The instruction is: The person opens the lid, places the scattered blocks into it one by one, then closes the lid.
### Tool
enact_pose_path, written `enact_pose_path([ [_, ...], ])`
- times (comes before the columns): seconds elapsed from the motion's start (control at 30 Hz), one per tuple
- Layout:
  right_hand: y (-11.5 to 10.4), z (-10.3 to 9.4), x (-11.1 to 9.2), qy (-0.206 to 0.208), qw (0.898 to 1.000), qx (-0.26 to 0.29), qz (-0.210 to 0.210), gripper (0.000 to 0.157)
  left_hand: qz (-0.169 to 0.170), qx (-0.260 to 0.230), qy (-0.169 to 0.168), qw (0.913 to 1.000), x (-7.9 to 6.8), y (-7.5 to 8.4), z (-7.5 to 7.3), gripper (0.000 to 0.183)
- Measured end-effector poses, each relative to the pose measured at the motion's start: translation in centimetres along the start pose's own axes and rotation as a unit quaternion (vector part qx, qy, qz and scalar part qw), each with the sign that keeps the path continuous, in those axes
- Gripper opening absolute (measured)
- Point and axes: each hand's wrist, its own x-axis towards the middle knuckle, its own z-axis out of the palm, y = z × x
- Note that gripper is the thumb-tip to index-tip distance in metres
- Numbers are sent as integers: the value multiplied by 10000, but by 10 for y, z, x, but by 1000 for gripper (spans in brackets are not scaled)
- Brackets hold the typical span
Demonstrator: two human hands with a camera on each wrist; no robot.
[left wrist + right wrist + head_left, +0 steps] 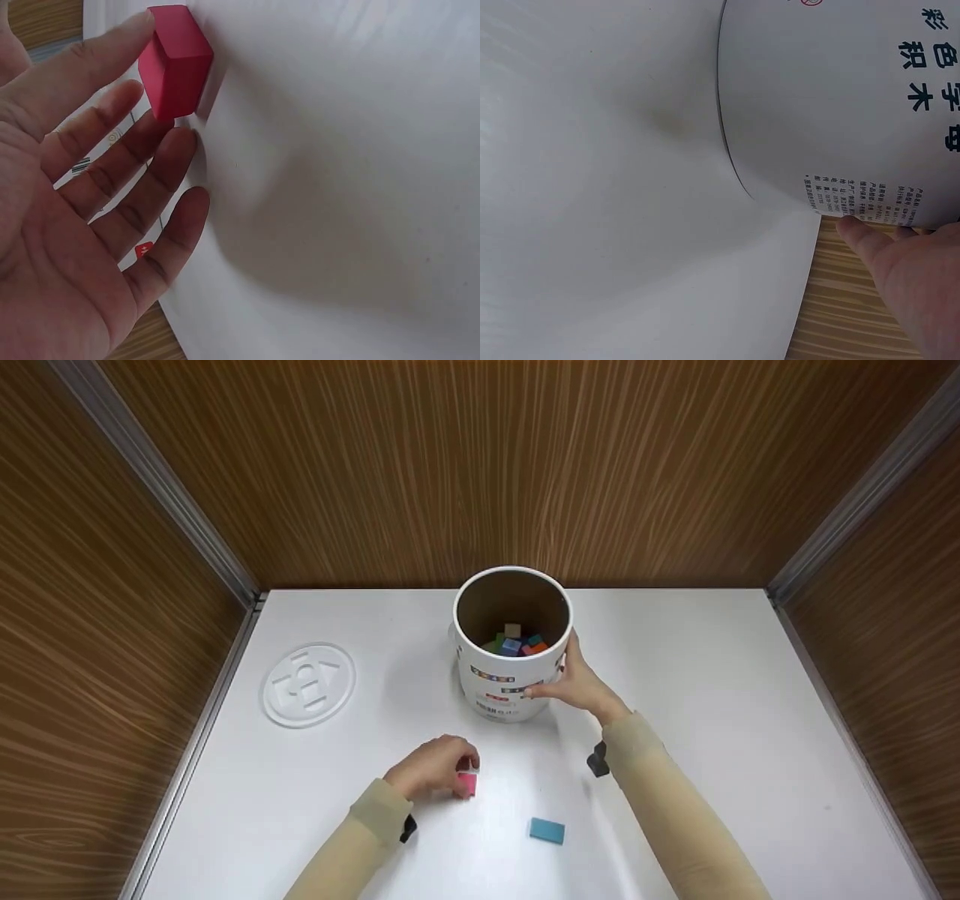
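Observation:
A pink-red block [466, 784] stands close on the white tabletop, pinched between the thumb and fingers of my left hand [435, 767]. The left wrist view shows the same block [178, 64] with the thumb against one face and the other fingers spread below. Further back is a tall white bucket [498, 690] with printed labels, standing upright with its top uncovered. My right hand [574, 682] grips its right side, thumb across the front and fingers round the side. Several coloured blocks [512, 647] lie inside the bucket.
A teal rectangular block [547, 831] lies flat nearer the front. On the left, a round white lid [308, 685] with cut-out shapes lies on the tabletop [712, 675]. Wood-grain panels [360, 472] enclose the back and both sides.

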Motion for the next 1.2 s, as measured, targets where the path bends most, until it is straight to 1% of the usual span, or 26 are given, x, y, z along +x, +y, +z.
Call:
enact_pose_path([
  [0.13,0,0,0,1,10000,-21,70,127,-132,63,-82,9999,-2,2,2,31],
  [0.3,-1,0,0,32,9999,-58,115,128,-80,132,-36,9999,-1,0,2,25],
  [0.5,0,-1,0,36,10000,-62,64,129,-82,75,-26,9999,-1,2,-2,23],
  [0.77,0,-1,0,4,10000,18,14,129,272,105,218,9993,-3,6,-17,23],
  [0.87,-1,0,-1,26,10000,-32,51,129,371,-168,250,9989,-4,10,-24,23],
  [1.0,-3,0,-1,55,9998,-103,128,129,666,-737,336,9945,-5,16,-37,22],
  [1.1,-3,0,-1,50,9997,-143,202,129,896,-1049,476,9893,-7,24,-49,22],
  [1.2,2,-1,0,50,9998,-121,167,129,1059,-1208,708,9845,-10,34,-62,22],
])
